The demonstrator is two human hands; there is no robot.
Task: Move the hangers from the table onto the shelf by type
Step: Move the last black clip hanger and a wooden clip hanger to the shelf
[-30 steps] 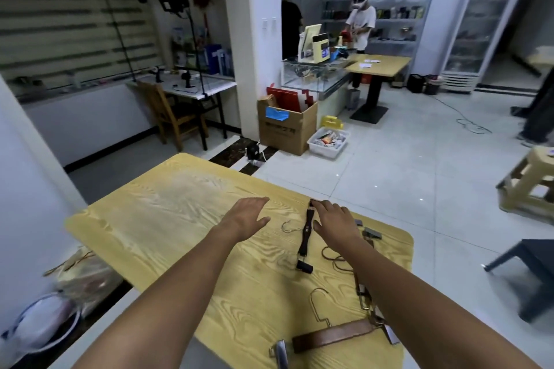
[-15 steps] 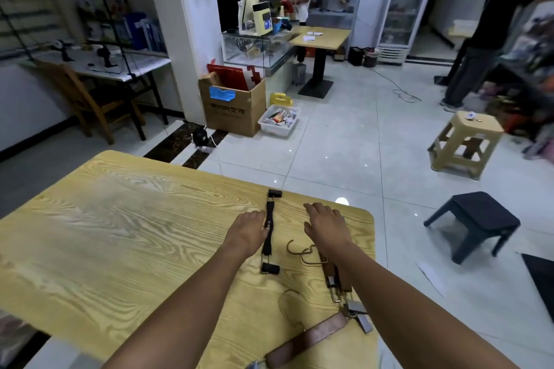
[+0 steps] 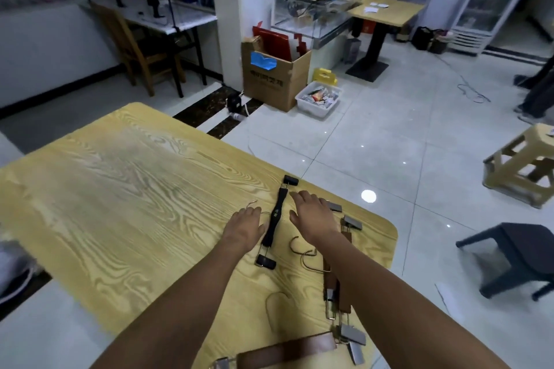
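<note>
A black clip hanger (image 3: 275, 219) lies lengthwise on the yellow wooden table (image 3: 120, 189), its wire hook poking out to the left. My left hand (image 3: 244, 228) rests flat just left of it, fingers apart, touching its edge. My right hand (image 3: 313, 214) lies flat just right of it, over the top of brown wooden clip hangers (image 3: 335, 284) that run under my forearm. Another brown clip hanger (image 3: 287, 352) lies across the near table edge. Neither hand grips anything. No shelf for the hangers is in view.
Beyond the table the tiled floor holds a cardboard box (image 3: 274, 75), a white bin (image 3: 319, 97), a beige stool (image 3: 521, 171) and a dark stool (image 3: 518, 255). A second table (image 3: 386, 9) and a person stand at the back. Another person's legs show at far right.
The view has swung back and dropped closer to the table. Both hands stay flat on either side of the black hanger, the right one reaching slightly farther forward.
</note>
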